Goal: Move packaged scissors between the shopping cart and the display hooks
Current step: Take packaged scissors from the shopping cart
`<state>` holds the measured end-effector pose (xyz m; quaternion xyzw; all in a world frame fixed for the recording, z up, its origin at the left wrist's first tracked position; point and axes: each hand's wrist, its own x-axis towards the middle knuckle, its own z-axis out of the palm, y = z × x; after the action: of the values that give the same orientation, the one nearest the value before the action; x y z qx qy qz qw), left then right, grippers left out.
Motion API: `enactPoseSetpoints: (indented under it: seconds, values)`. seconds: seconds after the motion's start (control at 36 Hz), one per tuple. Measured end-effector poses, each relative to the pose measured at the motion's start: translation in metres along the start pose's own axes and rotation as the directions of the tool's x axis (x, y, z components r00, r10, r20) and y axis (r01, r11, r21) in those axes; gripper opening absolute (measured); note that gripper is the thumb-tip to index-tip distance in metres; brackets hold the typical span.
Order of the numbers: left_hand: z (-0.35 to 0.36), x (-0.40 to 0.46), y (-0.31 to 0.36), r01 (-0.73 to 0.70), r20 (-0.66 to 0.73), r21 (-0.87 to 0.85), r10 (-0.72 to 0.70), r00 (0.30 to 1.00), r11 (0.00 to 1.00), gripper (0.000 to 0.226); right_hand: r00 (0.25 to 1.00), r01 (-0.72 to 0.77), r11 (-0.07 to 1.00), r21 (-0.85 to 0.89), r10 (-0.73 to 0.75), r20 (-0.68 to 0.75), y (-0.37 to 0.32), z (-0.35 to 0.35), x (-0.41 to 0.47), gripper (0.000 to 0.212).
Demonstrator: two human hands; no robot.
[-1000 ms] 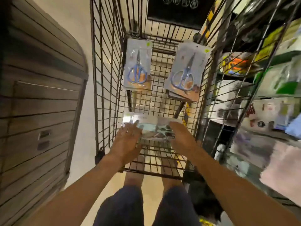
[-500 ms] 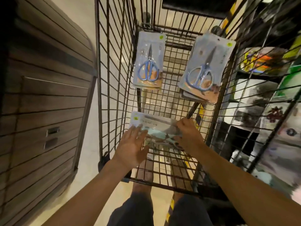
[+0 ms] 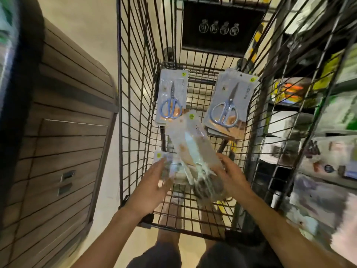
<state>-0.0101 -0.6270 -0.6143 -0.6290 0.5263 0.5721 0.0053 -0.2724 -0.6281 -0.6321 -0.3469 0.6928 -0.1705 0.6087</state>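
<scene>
Two bare hands reached into a black wire shopping cart [image 3: 135, 113] seen from above. At about five o'clock of the cart's floor, the right hand [image 3: 234, 176] gripped the lower end of a blurred scissors pack [image 3: 193, 149], thumb and fingers curled round its edge, with the pack tilted up and its yellow sticker pointing toward twelve o'clock. The left hand [image 3: 152, 184], at about seven o'clock, had its fingers straight and slightly spread, fingertips touching a flat pack [image 3: 164, 157] that lay on the cart floor beneath the raised one. Farther in, toward eleven o'clock, a stack of packs with blue-handled scissors [image 3: 171, 97] lay against the cart's side, and toward one o'clock a second stack with silver scissors [image 3: 228, 105] leaned likewise. Store shelves [image 3: 309, 122] with blurred goods stood at three o'clock, and a wooden panelled counter [image 3: 63, 132] at nine o'clock.
</scene>
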Motion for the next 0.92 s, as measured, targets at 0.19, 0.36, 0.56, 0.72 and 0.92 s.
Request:
enactPoseSetpoints:
  seconds: [0.19,0.36,0.56,0.72,0.92]
  values:
    - [0.007,0.007,0.039,0.032,-0.019,-0.608,-0.055,0.998,0.793,0.09,0.967,-0.256,0.867,0.428,0.228,0.118,-0.01,0.006,-0.019,0.032]
    - [0.016,0.014,0.053,-0.077,-0.141,-0.615,-0.014,0.99,0.785,0.098,0.949,-0.302,0.852,0.427,0.226,0.22,-0.013,0.032,-0.027,0.037]
    - [0.005,0.011,0.047,-0.12,-0.228,-0.539,-0.008,0.974,0.834,0.111,0.936,-0.241,0.92,0.31,0.137,0.323,-0.012,0.035,-0.028,0.036]
    - [-0.012,0.0,0.046,-0.11,-0.232,-0.447,0.004,0.973,0.888,0.115,0.974,-0.026,0.983,-0.181,0.066,0.217,0.013,0.03,0.002,0.06]
    - [-0.016,-0.004,0.04,-0.136,-0.312,-0.291,0.041,0.949,0.947,0.11,0.984,0.167,0.786,-0.595,-0.095,0.152,0.058,0.036,0.05,0.109]
